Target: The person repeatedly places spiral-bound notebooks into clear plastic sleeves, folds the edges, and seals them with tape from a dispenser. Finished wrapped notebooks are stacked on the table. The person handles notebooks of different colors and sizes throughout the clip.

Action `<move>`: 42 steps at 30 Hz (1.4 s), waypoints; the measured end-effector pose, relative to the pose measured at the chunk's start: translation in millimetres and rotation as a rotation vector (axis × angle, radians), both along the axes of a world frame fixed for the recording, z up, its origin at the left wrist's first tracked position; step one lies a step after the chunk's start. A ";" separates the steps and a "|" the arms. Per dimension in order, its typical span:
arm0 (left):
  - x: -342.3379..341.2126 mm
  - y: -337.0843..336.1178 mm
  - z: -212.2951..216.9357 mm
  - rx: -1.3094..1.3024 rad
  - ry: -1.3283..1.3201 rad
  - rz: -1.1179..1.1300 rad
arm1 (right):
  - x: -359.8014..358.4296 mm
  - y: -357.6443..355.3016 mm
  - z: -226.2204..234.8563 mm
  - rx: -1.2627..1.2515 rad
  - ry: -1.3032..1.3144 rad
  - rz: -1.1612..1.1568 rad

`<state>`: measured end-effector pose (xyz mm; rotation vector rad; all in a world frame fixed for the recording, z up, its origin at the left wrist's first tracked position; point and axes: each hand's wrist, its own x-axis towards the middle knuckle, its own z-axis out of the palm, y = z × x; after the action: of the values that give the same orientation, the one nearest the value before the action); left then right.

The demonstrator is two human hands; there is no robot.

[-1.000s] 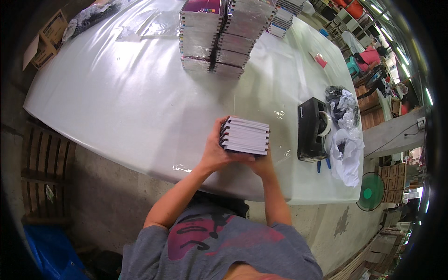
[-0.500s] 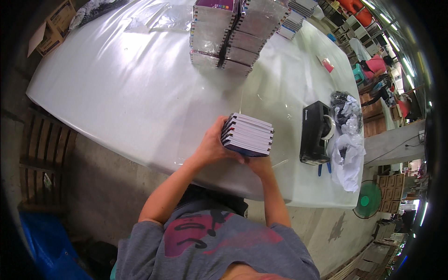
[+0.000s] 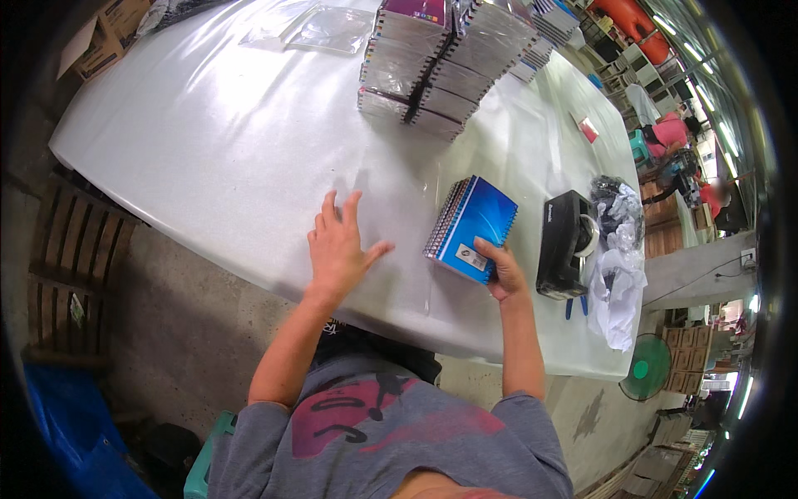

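A small stack of spiral notebooks with a blue cover on top is in my right hand. My right thumb presses on the cover beside a white barcode label, while the other fingers are hidden beneath the stack. The wire bindings show along the stack's left side. To the left, my left hand hovers over the white-covered table with fingers and thumb spread, holding nothing. Beyond both hands stand tall piles of plastic-wrapped spiral notebooks.
Right of the notebooks stands a black tape dispenser, with blue-handled tool beside it. Crumpled white paper and plastic lie along the right edge. Clear plastic bags lie at the back. A green fan stands beyond the table; people sit farther off.
The notebook stack, earlier held edge-up between both hands, now lies tilted with its blue cover showing. My left hand has let go and moved left, its fingers spread; my right hand moved right.
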<state>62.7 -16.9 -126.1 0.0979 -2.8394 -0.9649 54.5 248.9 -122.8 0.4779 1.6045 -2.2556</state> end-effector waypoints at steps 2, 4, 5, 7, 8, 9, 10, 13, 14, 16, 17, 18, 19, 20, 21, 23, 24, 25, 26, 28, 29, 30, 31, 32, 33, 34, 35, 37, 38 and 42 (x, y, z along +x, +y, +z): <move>4.4 5.0 -6.7 0.043 -0.061 -0.007 | -4.4 7.9 -3.4 -0.049 -0.048 0.069; -0.8 2.8 -14.5 0.213 -0.005 -0.067 | -6.9 9.1 -1.6 -0.016 -0.098 0.103; -4.8 -0.3 -17.0 0.287 -0.062 -0.112 | -6.1 9.7 -0.8 0.000 -0.123 0.119; -9.6 -6.6 -10.6 0.559 -0.236 -0.198 | -4.7 11.0 -2.4 -0.030 -0.109 0.115; -8.8 -10.6 -5.6 0.761 -0.365 -0.237 | -3.3 12.2 -4.0 -0.045 -0.102 0.112; -8.1 -14.3 2.0 0.956 -0.497 -0.276 | -1.9 12.3 -7.0 -0.053 -0.099 0.094; -8.4 -16.3 7.6 0.852 -0.526 -0.228 | -0.4 12.8 -10.3 -0.061 -0.095 0.075; -6.2 -20.9 27.5 0.657 -0.611 -0.220 | 0.9 15.0 -14.6 -0.092 -0.081 0.069; -7.8 -19.7 31.0 0.698 -0.550 -0.293 | 1.1 15.6 -15.4 -0.103 -0.075 0.076; -14.5 -17.8 38.5 0.780 -0.423 -0.434 | 2.0 14.7 -13.4 -0.104 -0.062 0.076; -25.7 -27.1 42.0 0.874 -0.419 -0.500 | 2.6 14.4 -12.6 -0.104 -0.055 0.077; -28.0 -29.4 43.4 0.819 -0.427 -0.583 | 2.7 14.5 -12.7 -0.120 -0.055 0.063; -29.5 -30.4 44.7 0.762 -0.434 -0.665 | 3.2 13.3 -14.1 -0.137 -0.055 0.049; -31.6 -32.8 45.5 0.704 -0.439 -0.744 | 3.5 13.2 -14.2 -0.153 -0.055 0.037; -38.4 -34.5 38.2 0.522 -0.434 -0.606 | 4.8 13.0 -15.2 -0.151 -0.054 0.027; -37.0 -43.8 28.3 0.620 -0.443 -0.581 | 5.5 13.8 -16.3 -0.149 -0.051 0.011; -34.6 -46.2 31.4 0.672 -0.453 -0.571 | 6.4 14.7 -16.7 -0.140 -0.058 0.012; -32.0 -46.2 38.1 0.751 -0.467 -0.598 | 6.5 15.6 -16.0 -0.131 -0.065 0.014; -35.7 -47.7 29.5 0.645 -0.448 -0.579 | 6.8 14.9 -16.7 -0.123 -0.072 0.018; -45.9 -44.9 27.9 0.453 -0.384 -0.526 | 6.4 16.4 -18.5 -0.124 -0.041 0.015; -43.0 -49.5 29.6 0.640 -0.498 -0.542 | 6.6 16.9 -20.0 -0.125 -0.025 0.015; -41.9 -50.9 24.1 0.565 -0.460 -0.538 | 6.5 16.3 -21.5 -0.124 -0.030 0.016; -44.2 -52.1 13.3 0.489 -0.424 -0.533 | 5.9 16.7 -22.4 -0.123 -0.035 0.017; -46.0 -55.0 6.9 0.493 -0.433 -0.532 | 5.6 17.2 -23.1 -0.121 -0.040 0.019; -48.1 -56.3 5.4 0.497 -0.444 -0.537 | 5.4 17.8 -23.2 -0.126 -0.043 0.018; -48.2 -56.3 4.1 0.505 -0.457 -0.539 | 6.2 18.9 -23.2 -0.131 -0.045 0.016; -48.3 -57.2 3.8 0.564 -0.496 -0.529 | 5.1 20.2 -23.1 -0.137 -0.048 0.015; -46.3 -53.5 11.1 0.635 -0.542 -0.539 | 3.7 28.8 -24.6 -0.110 -0.058 0.030; -45.1 -52.0 12.1 0.646 -0.547 -0.550 | 2.2 32.4 -24.1 -0.097 -0.063 0.036; -43.1 -53.2 5.6 0.727 -0.530 -0.568 | -4.2 32.5 -6.3 -0.011 -0.024 0.026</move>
<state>19.6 -70.1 -120.6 -0.4697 -2.8069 -2.3655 50.4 281.4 -129.1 0.4770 1.5765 -2.2305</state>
